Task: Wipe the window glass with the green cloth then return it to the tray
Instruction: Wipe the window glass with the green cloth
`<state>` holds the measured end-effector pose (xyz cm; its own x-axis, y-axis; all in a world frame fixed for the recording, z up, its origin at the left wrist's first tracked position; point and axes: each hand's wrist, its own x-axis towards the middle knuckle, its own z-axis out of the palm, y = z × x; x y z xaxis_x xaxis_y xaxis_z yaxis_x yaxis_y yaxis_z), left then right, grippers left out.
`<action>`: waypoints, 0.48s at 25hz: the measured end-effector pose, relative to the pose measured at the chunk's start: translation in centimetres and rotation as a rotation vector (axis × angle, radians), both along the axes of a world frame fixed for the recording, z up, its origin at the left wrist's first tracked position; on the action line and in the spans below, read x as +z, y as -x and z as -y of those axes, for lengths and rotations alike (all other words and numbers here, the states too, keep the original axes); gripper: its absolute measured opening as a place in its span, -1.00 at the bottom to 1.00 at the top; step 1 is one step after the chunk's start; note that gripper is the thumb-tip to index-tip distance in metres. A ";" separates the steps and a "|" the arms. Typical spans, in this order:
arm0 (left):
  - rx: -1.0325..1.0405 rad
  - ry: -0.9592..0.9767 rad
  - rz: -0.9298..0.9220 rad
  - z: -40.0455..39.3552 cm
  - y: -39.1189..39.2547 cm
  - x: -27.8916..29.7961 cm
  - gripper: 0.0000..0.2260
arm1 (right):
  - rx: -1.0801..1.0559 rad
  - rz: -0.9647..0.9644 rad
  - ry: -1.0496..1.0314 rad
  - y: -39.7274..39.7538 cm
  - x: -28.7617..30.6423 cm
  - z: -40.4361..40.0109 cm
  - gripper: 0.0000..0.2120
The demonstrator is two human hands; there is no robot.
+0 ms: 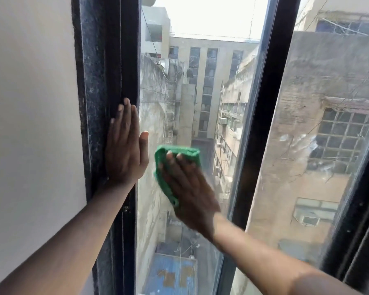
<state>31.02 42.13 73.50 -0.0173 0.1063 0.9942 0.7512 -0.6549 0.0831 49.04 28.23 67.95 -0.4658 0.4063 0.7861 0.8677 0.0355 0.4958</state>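
Observation:
The green cloth (175, 154) lies flat against the window glass (211, 99) of the left pane. My right hand (188, 188) presses it to the glass with straight fingers, and the cloth shows above and to the left of the hand. My left hand (125, 150) rests flat on the dark left window frame (109, 71), fingers straight and pointing up, thumb over the edge of the glass. The tray is not in view.
A black vertical bar (262, 116) divides the left pane from the right pane (320, 135), which carries smudges. A pale wall (30, 124) stands to the left of the frame. Buildings and a narrow alley show through the glass.

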 end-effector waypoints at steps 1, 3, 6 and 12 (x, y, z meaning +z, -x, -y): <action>0.002 0.006 -0.006 0.0 0.0 -0.1 -0.36 | -0.010 0.205 0.114 -0.2 -3.8 1.8 -0.32; -0.007 0.009 -0.019 0.2 0.0 0.0 -0.37 | 0.005 0.382 0.192 -3.2 -2.6 2.8 -0.33; -0.008 0.020 -0.021 0.1 -0.1 -0.1 -0.37 | -0.027 0.114 -0.072 -7.2 12.0 0.5 -0.27; 0.019 -0.006 -0.020 -0.9 0.0 -0.1 -0.40 | -0.138 0.090 -0.052 -5.8 -1.7 1.3 -0.13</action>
<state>31.05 43.01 73.37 0.0004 0.1005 0.9949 0.7648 -0.6410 0.0645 54.79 26.90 66.20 -0.4775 0.4311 0.7656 0.8148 -0.1089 0.5694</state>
